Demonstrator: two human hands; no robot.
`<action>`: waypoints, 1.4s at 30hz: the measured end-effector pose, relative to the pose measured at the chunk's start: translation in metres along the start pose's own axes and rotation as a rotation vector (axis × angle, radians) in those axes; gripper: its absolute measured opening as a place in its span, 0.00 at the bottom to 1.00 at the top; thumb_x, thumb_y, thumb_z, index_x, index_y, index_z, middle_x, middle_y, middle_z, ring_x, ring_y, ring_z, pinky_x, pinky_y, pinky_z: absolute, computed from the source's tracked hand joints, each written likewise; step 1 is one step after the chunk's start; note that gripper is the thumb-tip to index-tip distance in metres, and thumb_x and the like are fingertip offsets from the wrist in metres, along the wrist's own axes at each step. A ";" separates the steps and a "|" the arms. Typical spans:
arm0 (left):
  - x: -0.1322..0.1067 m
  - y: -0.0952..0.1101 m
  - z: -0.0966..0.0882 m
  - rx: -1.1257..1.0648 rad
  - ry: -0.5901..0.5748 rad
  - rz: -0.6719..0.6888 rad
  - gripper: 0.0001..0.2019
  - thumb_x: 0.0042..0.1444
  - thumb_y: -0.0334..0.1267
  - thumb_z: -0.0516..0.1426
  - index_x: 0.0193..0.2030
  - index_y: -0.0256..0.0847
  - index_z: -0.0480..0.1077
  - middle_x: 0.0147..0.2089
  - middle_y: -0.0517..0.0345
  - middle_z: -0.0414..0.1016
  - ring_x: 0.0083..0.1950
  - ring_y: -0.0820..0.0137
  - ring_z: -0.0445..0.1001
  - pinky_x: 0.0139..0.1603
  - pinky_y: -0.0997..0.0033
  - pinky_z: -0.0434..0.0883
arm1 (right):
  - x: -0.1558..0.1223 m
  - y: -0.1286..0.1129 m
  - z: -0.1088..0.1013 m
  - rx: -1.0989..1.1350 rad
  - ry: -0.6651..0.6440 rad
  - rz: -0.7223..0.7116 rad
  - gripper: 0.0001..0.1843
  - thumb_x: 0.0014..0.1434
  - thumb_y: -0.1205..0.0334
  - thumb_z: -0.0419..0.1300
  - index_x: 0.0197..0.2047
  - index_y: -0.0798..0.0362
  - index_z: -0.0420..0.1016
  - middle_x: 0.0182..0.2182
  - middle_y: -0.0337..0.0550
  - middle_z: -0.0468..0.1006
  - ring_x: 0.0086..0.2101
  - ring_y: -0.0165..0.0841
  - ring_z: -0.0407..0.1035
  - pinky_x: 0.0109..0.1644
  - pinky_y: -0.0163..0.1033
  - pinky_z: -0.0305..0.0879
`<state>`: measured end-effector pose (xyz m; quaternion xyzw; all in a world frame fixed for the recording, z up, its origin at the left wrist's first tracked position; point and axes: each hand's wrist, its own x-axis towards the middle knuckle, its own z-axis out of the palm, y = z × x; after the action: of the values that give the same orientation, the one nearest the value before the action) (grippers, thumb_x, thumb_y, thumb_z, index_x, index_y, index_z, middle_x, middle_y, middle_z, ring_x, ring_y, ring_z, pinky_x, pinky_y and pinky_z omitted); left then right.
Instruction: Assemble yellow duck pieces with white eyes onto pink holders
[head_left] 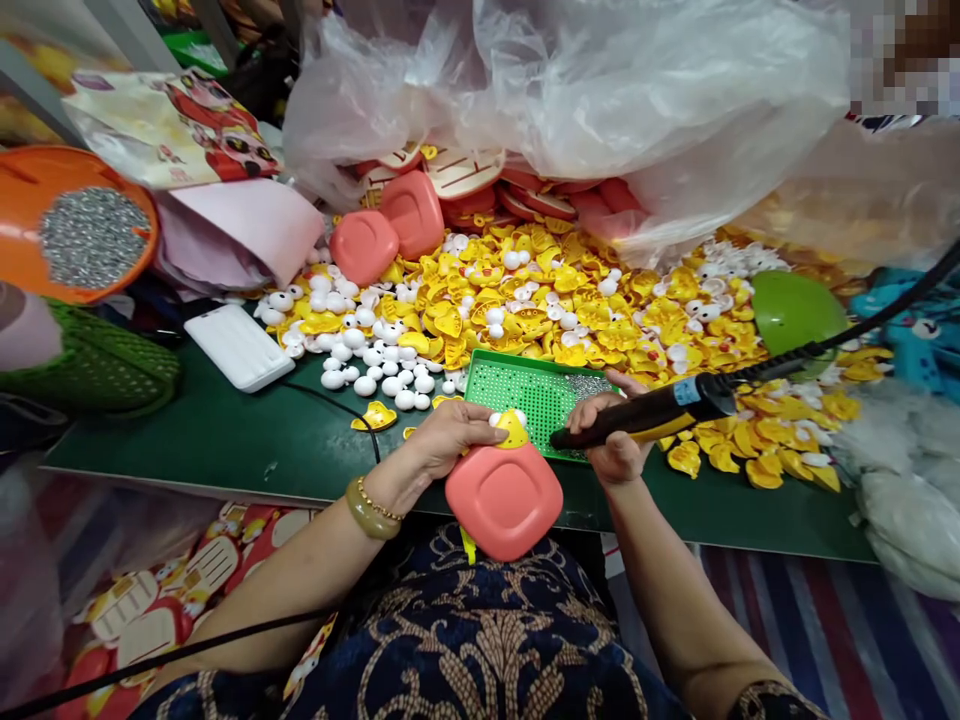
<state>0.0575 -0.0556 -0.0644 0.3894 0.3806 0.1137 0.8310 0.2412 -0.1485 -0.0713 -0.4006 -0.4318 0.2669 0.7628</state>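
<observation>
My left hand (450,437) pinches a red plastic toy part (506,505) at its top edge, where a small yellow piece (514,430) with white eyes sits under the thumb. The flat red part hangs over the table's front edge, in front of my torso. In my right hand (616,440) is a black electric screwdriver (645,415), its tip pointing left toward the yellow piece but apart from it. A black cable runs from its rear end to the upper right. Behind both hands lies a green perforated tray (491,385) with small metal screws (589,387) at its right end.
Yellow plastic pieces (480,290) and white eye pieces (390,370) are heaped across the green table (315,450). An orange bowl (142,250) of screws and a white box (238,345) stand left; a green bowl (799,312) lies right. Plastic sheeting (600,90) hangs behind.
</observation>
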 end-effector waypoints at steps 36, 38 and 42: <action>-0.003 0.000 0.011 -0.095 0.118 -0.012 0.06 0.35 0.25 0.65 0.19 0.33 0.72 0.17 0.60 0.70 0.18 0.78 0.65 0.21 0.79 0.61 | 0.024 -0.032 0.057 -0.020 -0.017 -0.160 0.32 0.46 0.35 0.61 0.51 0.40 0.65 0.20 0.32 0.64 0.18 0.31 0.61 0.24 0.41 0.62; -0.003 0.001 0.012 -0.103 0.123 -0.017 0.07 0.35 0.25 0.65 0.18 0.34 0.71 0.17 0.60 0.69 0.18 0.78 0.64 0.20 0.79 0.60 | 0.022 -0.028 0.056 -0.036 -0.020 -0.147 0.31 0.46 0.35 0.61 0.51 0.40 0.65 0.20 0.32 0.64 0.18 0.32 0.61 0.24 0.41 0.62; -0.004 0.001 0.012 -0.110 0.121 -0.012 0.08 0.35 0.25 0.64 0.15 0.34 0.68 0.15 0.62 0.67 0.16 0.80 0.62 0.18 0.80 0.56 | 0.022 -0.028 0.058 -0.024 -0.026 -0.149 0.29 0.47 0.38 0.61 0.49 0.42 0.66 0.19 0.32 0.65 0.18 0.31 0.61 0.23 0.40 0.62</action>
<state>0.0636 -0.0640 -0.0565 0.3335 0.4256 0.1528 0.8273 0.2028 -0.1246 -0.0196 -0.3730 -0.4735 0.2093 0.7700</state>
